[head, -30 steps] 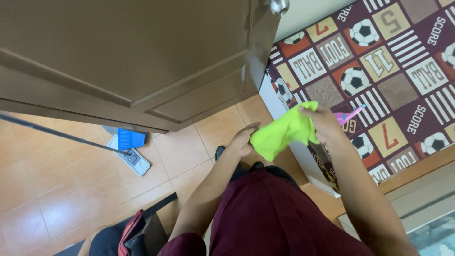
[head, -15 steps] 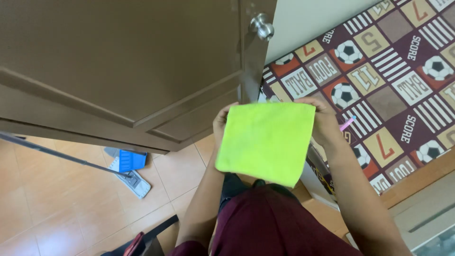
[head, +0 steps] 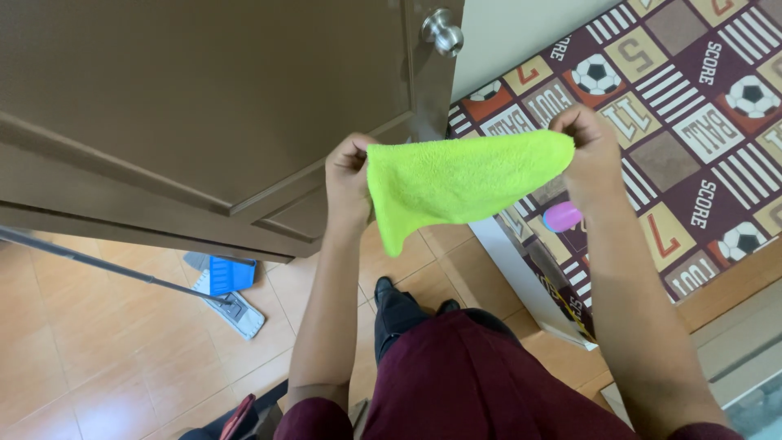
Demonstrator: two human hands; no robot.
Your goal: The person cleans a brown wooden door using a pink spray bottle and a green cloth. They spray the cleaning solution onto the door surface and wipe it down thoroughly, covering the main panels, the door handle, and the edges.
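Observation:
A bright yellow-green microfibre cloth [head: 456,183] is stretched between my two hands in front of my chest. My left hand [head: 349,175] pinches its left corner and my right hand [head: 590,147] pinches its right corner. The cloth hangs folded, with one corner drooping down to the left. Just beyond it stands a brown wooden door [head: 204,114] with a round metal knob [head: 444,31]. A small pink and purple thing [head: 562,216] shows under my right wrist; I cannot tell whether I hold it.
A flat mop with a blue head [head: 228,289] and a long handle lies on the orange floor tiles at the left. A patterned rug with football squares [head: 692,122] covers the floor at the right, past a white door frame [head: 521,277].
The cloth was bunched in my hands, then hung open as a flat square; now it is folded over and pulled wide between my hands. The view has tilted up.

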